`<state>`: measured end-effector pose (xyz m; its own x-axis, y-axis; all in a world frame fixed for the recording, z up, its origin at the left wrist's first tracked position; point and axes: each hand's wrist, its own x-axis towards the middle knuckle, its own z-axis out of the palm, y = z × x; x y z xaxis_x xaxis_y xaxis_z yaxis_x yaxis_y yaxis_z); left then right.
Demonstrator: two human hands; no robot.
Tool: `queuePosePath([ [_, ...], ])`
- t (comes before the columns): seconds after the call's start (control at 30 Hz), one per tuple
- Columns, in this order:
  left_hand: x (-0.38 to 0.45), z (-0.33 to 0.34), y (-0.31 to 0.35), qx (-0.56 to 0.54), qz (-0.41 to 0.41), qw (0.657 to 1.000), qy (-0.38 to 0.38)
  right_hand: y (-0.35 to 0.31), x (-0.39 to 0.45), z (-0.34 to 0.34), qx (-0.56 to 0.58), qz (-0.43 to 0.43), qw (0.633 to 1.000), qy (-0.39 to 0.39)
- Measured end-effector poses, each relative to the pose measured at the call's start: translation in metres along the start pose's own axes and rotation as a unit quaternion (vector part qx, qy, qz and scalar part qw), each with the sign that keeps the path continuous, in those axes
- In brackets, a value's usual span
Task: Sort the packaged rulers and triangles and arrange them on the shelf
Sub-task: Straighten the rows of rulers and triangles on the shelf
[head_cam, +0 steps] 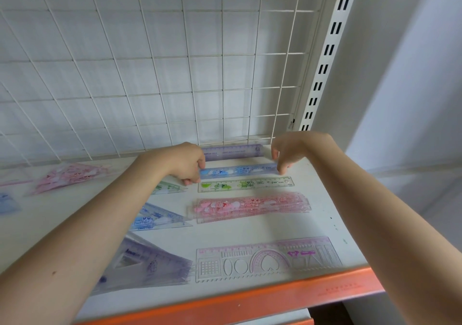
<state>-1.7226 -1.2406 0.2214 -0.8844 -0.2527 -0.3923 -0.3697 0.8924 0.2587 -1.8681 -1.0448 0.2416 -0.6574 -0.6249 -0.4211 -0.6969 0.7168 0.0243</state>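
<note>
Head view showed both hands at the blue ruler (pixel 239 170) on the shelf (pixel 250 232): left hand (pixel 188 166) and right hand (pixel 291 151) each pinched one end with curled fingers.

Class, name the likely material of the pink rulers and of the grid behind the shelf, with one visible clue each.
Pink rulers: probably clear tinted plastic in glossy film; the white shelf shows through.
Grid: likely white-coated metal wire; thin straight rods crossing in squares.

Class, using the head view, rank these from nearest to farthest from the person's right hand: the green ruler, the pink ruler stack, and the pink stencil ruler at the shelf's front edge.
From the right hand:
1. Green ruler, just below the hand.
2. Pink ruler stack, mid-shelf.
3. Pink stencil ruler, at the front edge.
</note>
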Motion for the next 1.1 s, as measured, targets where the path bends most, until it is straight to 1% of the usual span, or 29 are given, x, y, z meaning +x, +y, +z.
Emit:
queuePosePath([
  [0.17, 0.003, -0.001, -0.008, -0.043, -0.007, 0.999, 0.005, 0.001, 0.002, 0.000, 0.007, -0.006, 1.000, -0.001],
  [0.27, 0.002, -0.002, -0.009, -0.050, -0.008, 0.999, 0.000, 0.002, 0.000, 0.000, 0.018, -0.003, 1.000, 0.004],
  [0.47, 0.007, -0.008, -0.005, 0.011, -0.011, 0.999, -0.033, 0.001, 0.005, 0.002, 0.022, -0.027, 0.999, 0.015],
  [0.73, 0.007, -0.007, -0.003, -0.024, -0.005, 1.000, -0.018, 0.008, 0.011, 0.007, 0.027, -0.016, 0.999, 0.038],
  [0.93, 0.001, -0.006, -0.004, -0.049, -0.011, 0.999, 0.010, 0.008, 0.010, 0.007, 0.055, -0.008, 0.997, 0.045],
  [1.1, -0.005, -0.007, -0.015, -0.107, -0.051, 0.991, 0.055, 0.008, 0.008, 0.006, 0.056, 0.009, 0.997, 0.044],
])
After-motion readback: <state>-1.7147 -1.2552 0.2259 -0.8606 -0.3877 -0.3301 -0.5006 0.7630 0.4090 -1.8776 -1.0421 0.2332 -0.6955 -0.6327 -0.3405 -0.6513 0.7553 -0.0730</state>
